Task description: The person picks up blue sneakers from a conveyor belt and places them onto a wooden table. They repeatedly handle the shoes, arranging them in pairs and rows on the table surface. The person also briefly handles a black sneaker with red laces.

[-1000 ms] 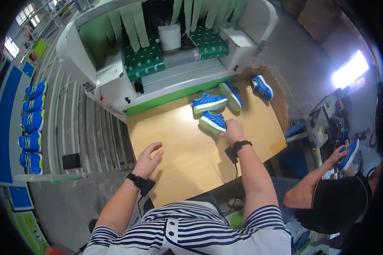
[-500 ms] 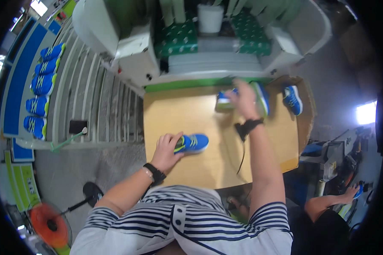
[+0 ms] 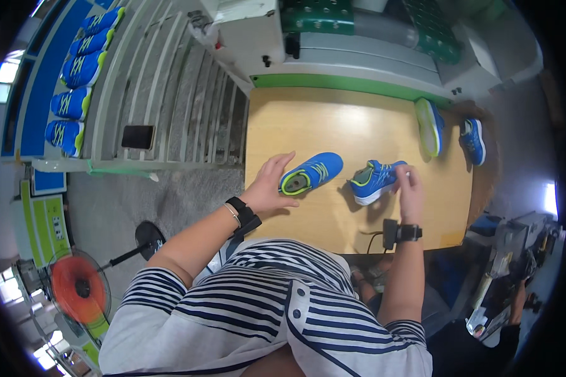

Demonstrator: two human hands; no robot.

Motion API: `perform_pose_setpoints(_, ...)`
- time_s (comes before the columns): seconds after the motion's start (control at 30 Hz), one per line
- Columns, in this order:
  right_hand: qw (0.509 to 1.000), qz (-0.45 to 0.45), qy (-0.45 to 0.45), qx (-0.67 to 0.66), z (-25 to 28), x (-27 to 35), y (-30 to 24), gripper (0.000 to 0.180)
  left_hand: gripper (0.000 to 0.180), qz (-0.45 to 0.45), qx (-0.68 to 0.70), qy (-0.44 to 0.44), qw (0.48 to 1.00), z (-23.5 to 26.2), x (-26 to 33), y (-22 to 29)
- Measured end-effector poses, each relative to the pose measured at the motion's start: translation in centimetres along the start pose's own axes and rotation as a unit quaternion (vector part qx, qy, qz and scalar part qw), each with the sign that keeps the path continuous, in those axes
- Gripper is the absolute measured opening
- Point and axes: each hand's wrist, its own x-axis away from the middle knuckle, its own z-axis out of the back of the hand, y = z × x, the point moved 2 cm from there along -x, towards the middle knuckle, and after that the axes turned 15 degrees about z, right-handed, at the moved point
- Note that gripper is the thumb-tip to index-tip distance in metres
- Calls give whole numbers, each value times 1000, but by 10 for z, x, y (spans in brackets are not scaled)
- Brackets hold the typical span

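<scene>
Two small blue shoes with lime trim lie on the wooden table [image 3: 333, 125]. My left hand [image 3: 269, 185] rests with fingers spread against the heel of the left shoe [image 3: 311, 173], not clearly gripping it. The other shoe [image 3: 374, 180] sits just to the right, and my right hand [image 3: 409, 185] holds it by the toe end. Both wrists wear dark bands.
Two more blue shoes [image 3: 429, 125] [image 3: 473, 139] lie at the table's far right. A white and green machine [image 3: 358, 38] stands behind the table. A slatted rack [image 3: 170, 94] with a phone [image 3: 138, 136] and a row of blue shoes [image 3: 75, 81] is left. An orange fan [image 3: 78, 289] stands on the floor.
My right hand has brought a second shoe from the far side of the table toward me, beside the first. My left hand has stayed at the first shoe. My view has shifted left and down.
</scene>
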Motion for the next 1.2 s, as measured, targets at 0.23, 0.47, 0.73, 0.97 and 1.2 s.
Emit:
perform_pose_setpoints(0.23,983,41,7,176,38,94,44,30,94,-43,53,-115,991,-28,-42,15)
perform_pose_setpoints(0.47,990,-39,136,-23,-1,125,51,71,70,53,165,116,978,-47,-32,0)
perform_pose_setpoints(0.73,974,-26,-171,-147,-154,59,19,94,71,13,56,162,985,-24,-47,-18)
perform_pose_setpoints(0.97,934,241,-115,238,-106,9,-19,54,60,67,56,126,988,20,-2,-18)
perform_pose_setpoints(1.2,866,195,144,437,63,-111,26,50,58,-18,26,172,985,14,12,11)
